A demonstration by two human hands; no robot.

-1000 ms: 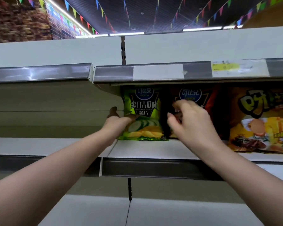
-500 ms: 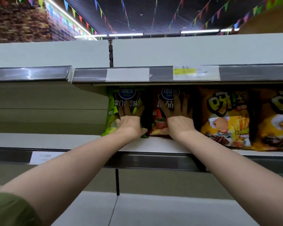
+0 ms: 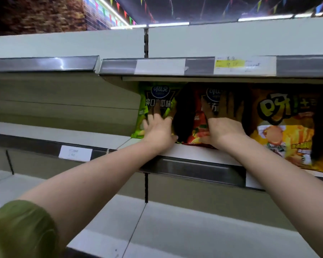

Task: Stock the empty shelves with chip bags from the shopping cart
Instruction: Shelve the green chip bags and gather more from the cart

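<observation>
L hand, centre of frame, lies flat w/ fingers spread against the front of the green bag; fingertips reach into the bag's dark printed panel, heel of the hand low near the shelf edge. R hand, just right of it, is also flat and spread, palm on the red bag, fingers pointing up over its front. Neither hand curls round anything; both press w/ straight fingers.

Green bag stands upright at the left end of the row, bottom on the shelf, top tucked under the upper shelf rail. Red bag stands right beside it, a dark gap btw. the two. Orange bag stands just right of the R hand, close to the red bag, upright, leaning a bit toward the camera. All three sit on the same shelf, right half of frame.

Left of the green bag the shelf is bare back panel. The upper rail carries a blank white label and, further right, a tag w/ a yellow patch; writing too blurred to read. A small white tag sits on the shelf edge at mid-left. Lower shelf runs across the bottom. Green sleeve at lower left. Coloured bunting and strip lights along the top.
</observation>
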